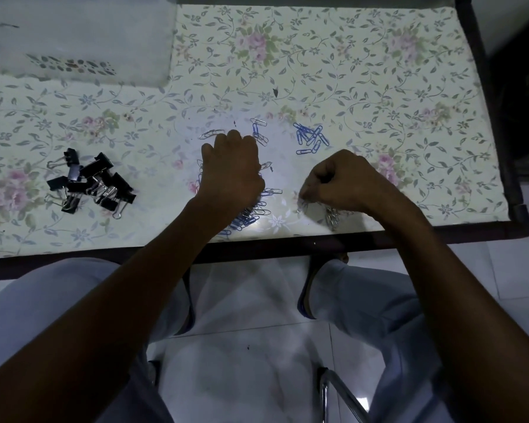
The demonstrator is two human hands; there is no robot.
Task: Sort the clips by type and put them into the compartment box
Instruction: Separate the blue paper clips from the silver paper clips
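Observation:
A mixed heap of blue and silver paper clips (251, 215) lies at the table's front edge, partly under my left wrist. My left hand (231, 169) hovers over these clips with its fingers curled downward; the fingertips are hidden. A separate cluster of blue paper clips (312, 138) lies farther back to the right. My right hand (339, 181) is curled, and its fingertips pinch a silver paper clip (301, 205) beside a small pile of silver clips (333, 216). Black binder clips (89, 184) are heaped at the left. The translucent compartment box (77, 41) stands at the back left.
A floral cloth (379, 71) covers the table, which has a dark raised rim (501, 148) on the right and front. A few loose clips (258, 131) lie beyond my left hand. My knees and a chair frame (333, 389) are below the table edge.

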